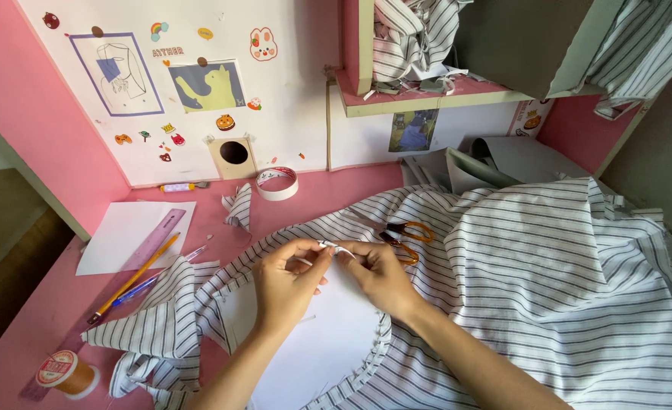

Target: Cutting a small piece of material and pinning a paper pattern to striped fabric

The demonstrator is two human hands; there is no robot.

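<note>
Pinching: a small fold of striped fabric edge (pixel 336 248) is held between both hands, just above a white paper pattern (pixel 313 334).
Left hand (pixel 284 282): fingers are closed together, thumb and forefinger clamped on the fold.
Right hand (pixel 379 275): fingertips are likewise closed on the same fold, touching the left hand's fingertips.
Place: the fold lies at the top rim of the pattern, near the middle of the pink desk (pixel 40 311), with the striped cloth (pixel 548 281) spread to the right.
Step in hand, as judged: the edge appears to be turned over the pattern rim, perhaps pinned; whether a pin is held cannot be told.
Doing it well: the fold would best be kept narrow and even, the stripes kept aligned, and the paper kept flat beneath.
Scissors (pixel 406 237): 1 pair, orange-handled, lying on the cloth just beside the right hand.
Tape roll (pixel 277 183): 1, by the wall.
Thread spool (pixel 66 373): 1, orange, at the desk's near left corner.
Ruler (pixel 154 239): 1, pink.
Pencil (pixel 135 277): 1, yellow, with 1 blue pen (pixel 147 279) alongside.
Paper sheet (pixel 119 231): 1, under the ruler.
</note>
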